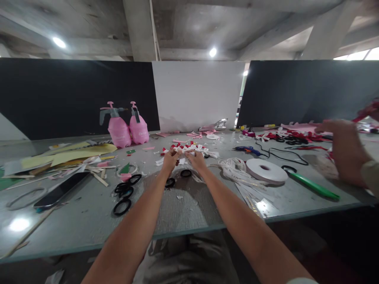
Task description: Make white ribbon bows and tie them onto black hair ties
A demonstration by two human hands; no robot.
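My left hand (171,159) and my right hand (196,159) are close together over the middle of the table. Between them, both hands pinch a small piece of white ribbon (182,154). Just behind the fingers lies a pile of red and white ribbon pieces (199,147). Nearer my body, black hair ties (186,173) rest on the table below my hands. The fingertips are small in view, and the exact shape of the ribbon piece is hard to make out.
Two pink spray bottles (119,132), a phone (62,190) and more black ties (122,206) are on the left. On the right are a white ribbon roll (266,171), a blue glue gun (248,150), a green tool (315,185) and another person's blurred arm (346,154).
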